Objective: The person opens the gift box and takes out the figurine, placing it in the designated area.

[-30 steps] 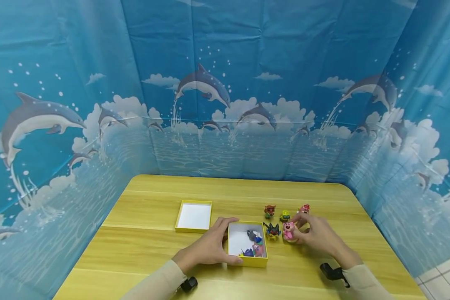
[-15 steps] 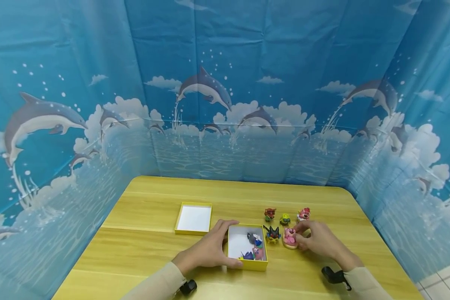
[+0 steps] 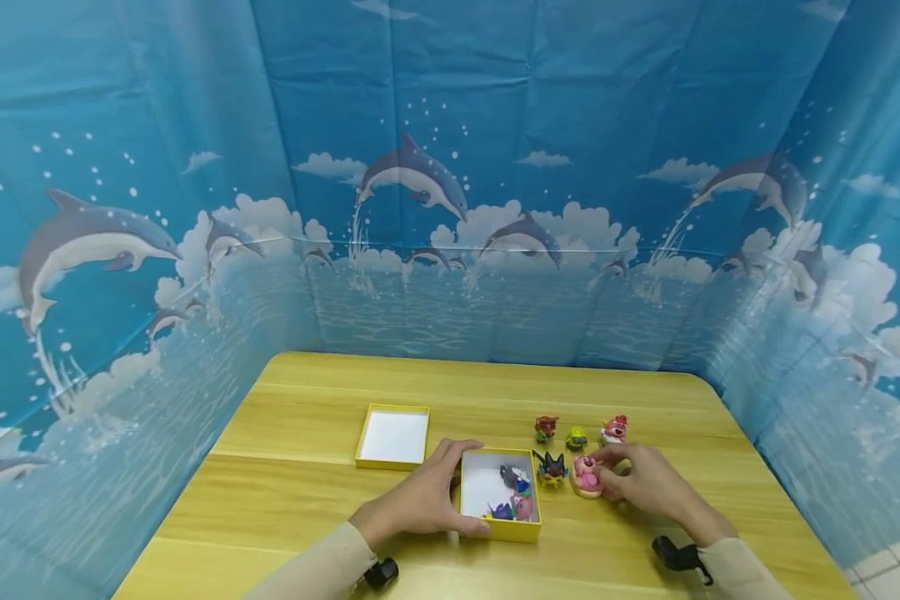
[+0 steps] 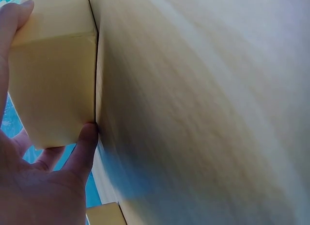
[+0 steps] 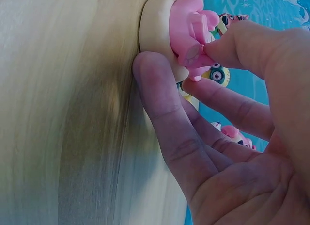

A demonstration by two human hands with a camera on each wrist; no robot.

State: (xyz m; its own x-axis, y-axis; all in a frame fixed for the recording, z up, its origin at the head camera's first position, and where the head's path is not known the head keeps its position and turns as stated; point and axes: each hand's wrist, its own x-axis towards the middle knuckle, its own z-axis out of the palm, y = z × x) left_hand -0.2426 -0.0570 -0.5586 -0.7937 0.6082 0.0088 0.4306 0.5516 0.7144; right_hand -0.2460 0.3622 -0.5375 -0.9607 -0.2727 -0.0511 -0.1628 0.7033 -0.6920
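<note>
My left hand (image 3: 423,498) grips the left side of a shallow yellow box (image 3: 501,531), thumb at the front and fingers round the back. Inside the box, toward its right side, lie a grey-and-blue figurine (image 3: 512,477), a pink one (image 3: 521,505) and a purple one (image 3: 502,511). My right hand (image 3: 648,483) holds a pink bear figurine (image 3: 587,475) at its right side. In the right wrist view the bear's cream base (image 5: 155,28) stands close against the tabletop, with the thumb on the pink body and a finger at the base.
A black, pointy-eared figurine (image 3: 551,469) stands between box and bear. Behind are a red-brown figurine (image 3: 546,428), a yellow one (image 3: 577,439) and a pink-and-white one (image 3: 615,430). A white-lined yellow lid (image 3: 393,435) lies left of the box on the wooden table (image 3: 292,417).
The pink bear figurine, earlier more upright, has come down onto its base a little to the right. My right hand's grip has shifted to its side. The left hand stays at the box.
</note>
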